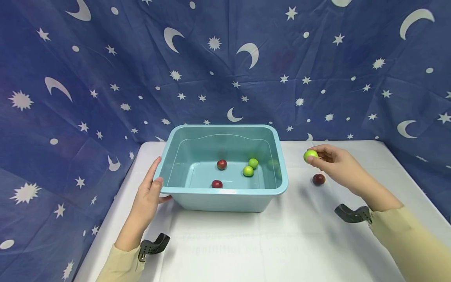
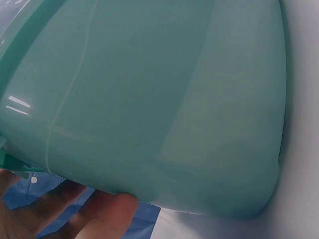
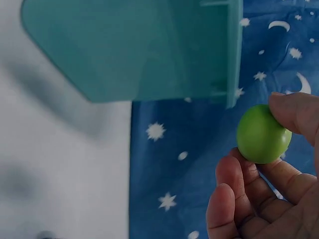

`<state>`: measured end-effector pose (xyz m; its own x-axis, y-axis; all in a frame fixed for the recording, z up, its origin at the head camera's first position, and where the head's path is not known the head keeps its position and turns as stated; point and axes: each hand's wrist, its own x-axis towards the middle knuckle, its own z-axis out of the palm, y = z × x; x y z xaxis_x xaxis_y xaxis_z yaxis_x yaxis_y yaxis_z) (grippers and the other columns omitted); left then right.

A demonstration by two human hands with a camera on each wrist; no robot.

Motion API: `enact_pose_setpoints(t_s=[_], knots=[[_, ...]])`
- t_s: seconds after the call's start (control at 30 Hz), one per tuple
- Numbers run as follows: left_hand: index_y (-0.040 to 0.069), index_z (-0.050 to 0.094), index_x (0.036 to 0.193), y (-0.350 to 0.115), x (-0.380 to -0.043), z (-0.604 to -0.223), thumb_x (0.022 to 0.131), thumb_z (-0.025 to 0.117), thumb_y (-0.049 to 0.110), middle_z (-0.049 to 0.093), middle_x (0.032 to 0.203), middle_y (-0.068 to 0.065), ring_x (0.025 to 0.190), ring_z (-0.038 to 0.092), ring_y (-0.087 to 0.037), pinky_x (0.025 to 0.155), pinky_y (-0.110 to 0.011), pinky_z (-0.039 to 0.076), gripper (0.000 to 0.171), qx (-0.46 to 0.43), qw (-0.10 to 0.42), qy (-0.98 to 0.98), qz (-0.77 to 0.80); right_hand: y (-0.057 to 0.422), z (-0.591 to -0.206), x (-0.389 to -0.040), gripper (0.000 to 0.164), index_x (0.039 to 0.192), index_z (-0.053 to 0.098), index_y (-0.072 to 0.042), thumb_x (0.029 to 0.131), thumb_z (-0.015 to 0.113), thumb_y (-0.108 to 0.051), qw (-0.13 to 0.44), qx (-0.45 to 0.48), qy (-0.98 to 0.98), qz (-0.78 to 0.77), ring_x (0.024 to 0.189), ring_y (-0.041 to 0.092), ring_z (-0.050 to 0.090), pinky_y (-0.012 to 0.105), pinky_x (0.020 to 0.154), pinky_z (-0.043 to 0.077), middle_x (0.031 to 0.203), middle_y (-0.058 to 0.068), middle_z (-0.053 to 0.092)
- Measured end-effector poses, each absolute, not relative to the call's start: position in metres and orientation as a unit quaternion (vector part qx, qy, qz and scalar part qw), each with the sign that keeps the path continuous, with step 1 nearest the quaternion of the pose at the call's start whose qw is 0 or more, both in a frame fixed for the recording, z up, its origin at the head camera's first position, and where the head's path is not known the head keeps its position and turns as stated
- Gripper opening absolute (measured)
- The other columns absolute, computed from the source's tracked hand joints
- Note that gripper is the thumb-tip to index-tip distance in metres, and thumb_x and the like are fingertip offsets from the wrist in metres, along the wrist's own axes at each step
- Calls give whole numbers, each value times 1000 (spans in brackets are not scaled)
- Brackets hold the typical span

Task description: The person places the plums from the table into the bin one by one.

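My left hand (image 1: 147, 196) holds the left front corner of a light blue plastic basin (image 1: 225, 191), thumb at its rim. In the left wrist view, fingertips (image 2: 117, 206) touch the basin's outer wall (image 2: 149, 99). Right of the basin and above the table, my right hand (image 1: 336, 164) pinches a small round green fruit (image 1: 310, 156) between thumb and fingers. The right wrist view shows that smooth green fruit (image 3: 263, 134) closely. Inside the basin lie two green fruits (image 1: 248, 171) and two dark red ones (image 1: 221, 164).
Dark red fruit (image 1: 318, 179) lies on the white-covered table (image 1: 225, 243) below my right hand; whether it is one or two pieces I cannot tell. A blue cloth (image 1: 211, 98) with moons and stars hangs behind the table. Black wrist mounts (image 1: 352, 214) stick out from both sleeves.
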<state>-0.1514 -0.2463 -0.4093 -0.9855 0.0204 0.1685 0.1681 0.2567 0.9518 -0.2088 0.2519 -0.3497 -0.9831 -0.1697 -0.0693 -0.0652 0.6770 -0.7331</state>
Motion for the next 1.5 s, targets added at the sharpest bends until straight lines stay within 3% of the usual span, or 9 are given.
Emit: enact_pose_setpoints(t_s=[0.17,0.37,0.77,1.13,1.5], knots=[[41,24,152,-246,-151,-409,104,37,30,18,157,-8,124,41,-44,74,-51,57,51,-58,61,-792,-605,239,-332,-214,55,126,57,-14,88,63,-53,51,-83,912,-398,100,22,55,26,77,52,115,6,60],[41,23,152,-246,-151,-410,104,37,30,17,157,-7,124,41,-44,74,-51,57,51,-58,62,-793,-603,217,-312,-218,49,121,61,-21,86,65,-55,44,-103,908,-405,96,20,56,32,81,50,108,1,62],[41,23,152,-244,-151,-410,104,37,30,19,156,-10,122,44,-44,73,-51,58,52,-60,61,-792,-605,179,-295,-225,48,119,62,-21,85,67,-55,51,-146,891,-427,96,17,58,37,86,51,106,1,63],[40,23,152,-245,-151,-410,104,37,29,20,155,-11,122,44,-44,73,-50,58,52,-61,61,-791,-605,142,-294,-234,42,116,65,-21,86,68,-51,55,-188,880,-433,88,20,56,37,77,50,100,1,64],[40,23,153,-246,-151,-409,104,37,30,19,156,-11,123,42,-44,72,-49,58,52,-59,62,-792,-604,99,-296,-246,38,116,63,-20,88,67,-45,96,-206,866,-445,96,20,58,36,85,49,105,0,62]])
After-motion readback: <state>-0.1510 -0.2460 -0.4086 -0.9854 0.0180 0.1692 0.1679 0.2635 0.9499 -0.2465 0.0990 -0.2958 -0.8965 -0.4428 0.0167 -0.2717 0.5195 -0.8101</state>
